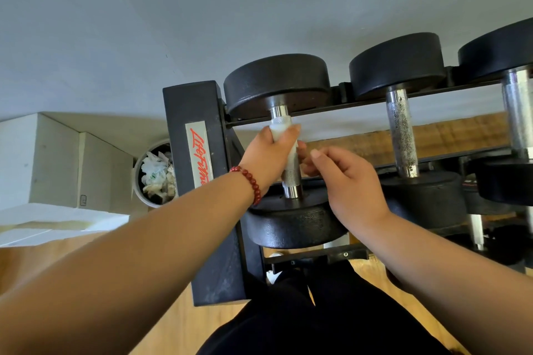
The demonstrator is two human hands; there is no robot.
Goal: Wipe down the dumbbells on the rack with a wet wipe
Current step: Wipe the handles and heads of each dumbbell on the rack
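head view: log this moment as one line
left hand: grips wet wipe round handle of end dumbbell | right hand: beside handle, grip unclear | dumbbell: on rack

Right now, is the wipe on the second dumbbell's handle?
No: the left hand holds the wipe around the leftmost dumbbell's handle.

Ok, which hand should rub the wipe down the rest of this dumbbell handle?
Left. The left hand grips the wipe wrapped round the dumbbell handle, with bare metal next to it; the right hand only hovers beside, and whether it holds anything is unclear.
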